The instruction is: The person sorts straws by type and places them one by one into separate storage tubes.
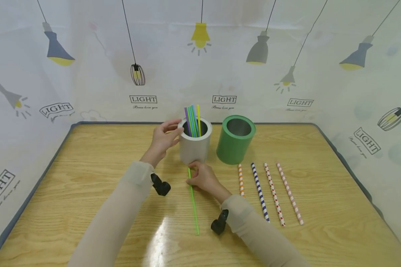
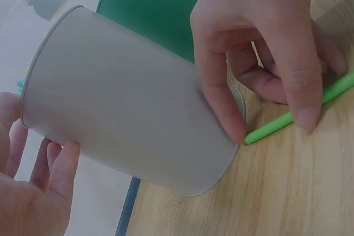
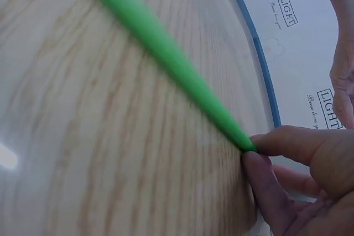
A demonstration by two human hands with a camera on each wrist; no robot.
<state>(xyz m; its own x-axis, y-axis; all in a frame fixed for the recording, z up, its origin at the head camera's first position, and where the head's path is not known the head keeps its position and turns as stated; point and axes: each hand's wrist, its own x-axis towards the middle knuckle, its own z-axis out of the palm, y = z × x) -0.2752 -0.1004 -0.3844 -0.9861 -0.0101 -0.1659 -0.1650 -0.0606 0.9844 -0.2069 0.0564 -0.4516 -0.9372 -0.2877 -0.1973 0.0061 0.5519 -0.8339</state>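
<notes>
A green straw [image 1: 194, 211] lies on the table, pointing toward the light grey canister [image 1: 194, 150]. My right hand [image 1: 205, 180] has its thumb and index finger at the straw's far end, pinching it close to the canister's base. My left hand [image 1: 163, 139] holds the left side of the canister near its rim, the thumb in front and fingers reaching behind. Purple, green, blue and yellow straws [image 1: 192, 120] stand inside the canister. In the left wrist view, the right fingertips [image 2: 307, 119] touch the green straw [image 2: 271, 129].
A green canister [image 1: 233, 146] stands right of the grey one. Several patterned straws lie at the right: orange-striped [image 1: 241, 180], blue-striped [image 1: 260, 193], red-dotted [image 1: 274, 194] and pink-striped [image 1: 289, 193]. A printed backdrop [image 1: 173, 74] borders the wooden table [image 1: 97, 178].
</notes>
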